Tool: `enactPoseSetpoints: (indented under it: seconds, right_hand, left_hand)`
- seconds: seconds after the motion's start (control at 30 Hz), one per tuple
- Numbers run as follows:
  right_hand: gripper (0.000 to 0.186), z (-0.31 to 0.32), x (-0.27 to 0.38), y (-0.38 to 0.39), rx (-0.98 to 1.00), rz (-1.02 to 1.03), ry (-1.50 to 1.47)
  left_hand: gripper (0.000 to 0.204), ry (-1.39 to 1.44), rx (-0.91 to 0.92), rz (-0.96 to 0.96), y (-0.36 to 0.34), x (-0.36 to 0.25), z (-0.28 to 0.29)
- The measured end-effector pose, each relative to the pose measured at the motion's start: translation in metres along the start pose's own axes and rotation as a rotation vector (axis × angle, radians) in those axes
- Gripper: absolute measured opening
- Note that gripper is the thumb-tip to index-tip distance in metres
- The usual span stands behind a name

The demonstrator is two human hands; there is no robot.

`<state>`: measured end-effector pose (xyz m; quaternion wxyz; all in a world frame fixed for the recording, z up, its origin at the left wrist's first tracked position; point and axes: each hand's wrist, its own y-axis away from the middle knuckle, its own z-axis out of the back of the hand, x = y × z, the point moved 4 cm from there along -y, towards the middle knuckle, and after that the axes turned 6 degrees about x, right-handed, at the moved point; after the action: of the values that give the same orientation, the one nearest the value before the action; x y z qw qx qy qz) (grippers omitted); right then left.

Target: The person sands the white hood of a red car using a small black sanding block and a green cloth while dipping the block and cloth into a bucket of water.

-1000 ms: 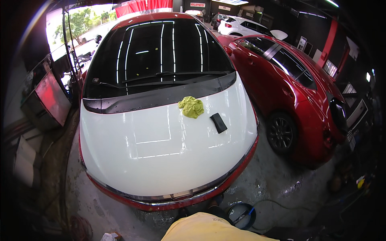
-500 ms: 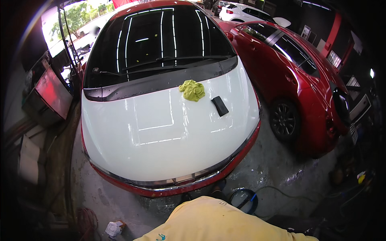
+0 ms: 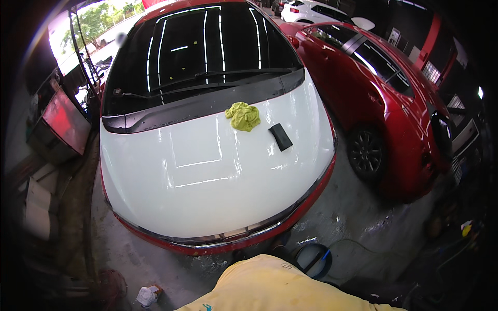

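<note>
A car with a glossy white hood (image 3: pixel 202 192), red body and dark windshield (image 3: pixel 197 46) fills the middle of the view. A crumpled yellow-green cloth (image 3: pixel 243 116) lies on the upper part of the hood, below the wipers. Right of it lies a flat dark rectangular pad (image 3: pixel 280 137). My yellow shirt (image 3: pixel 275 287) shows at the lower edge, with my dark shoes partly visible beneath the bumper. Neither of my hands is in view, and nothing is seen touching the cloth or pad.
A red car (image 3: pixel 391 155) stands close on the right, a white car (image 3: pixel 311 14) behind. A metal cabinet (image 3: pixel 65 119) is at the left. On the floor are a bucket (image 3: pixel 314 254) with a blue-handled tool, hoses and a crumpled white item (image 3: pixel 147 295).
The view has tipped downward, so the cars sit higher in the picture and more of my shirt shows. The cloth and pad stay in their places on the hood.
</note>
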<state>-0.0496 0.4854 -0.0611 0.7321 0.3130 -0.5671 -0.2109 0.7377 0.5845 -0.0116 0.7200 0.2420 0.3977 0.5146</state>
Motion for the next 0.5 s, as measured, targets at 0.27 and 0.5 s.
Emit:
enactPoseSetpoints:
  seconds: [0.27, 0.5]
  right_hand:
    - [0.017, 0.003, -0.012, -0.004, 0.013, -0.011, 0.011]
    - [0.019, 0.019, -0.018, -0.005, 0.014, -0.016, 0.025]
  left_hand:
    - [0.028, -0.155, 0.134, -0.076, 0.034, -0.044, -0.034]
    - [0.029, -0.334, 0.319, -0.179, 0.062, -0.117, -0.05]
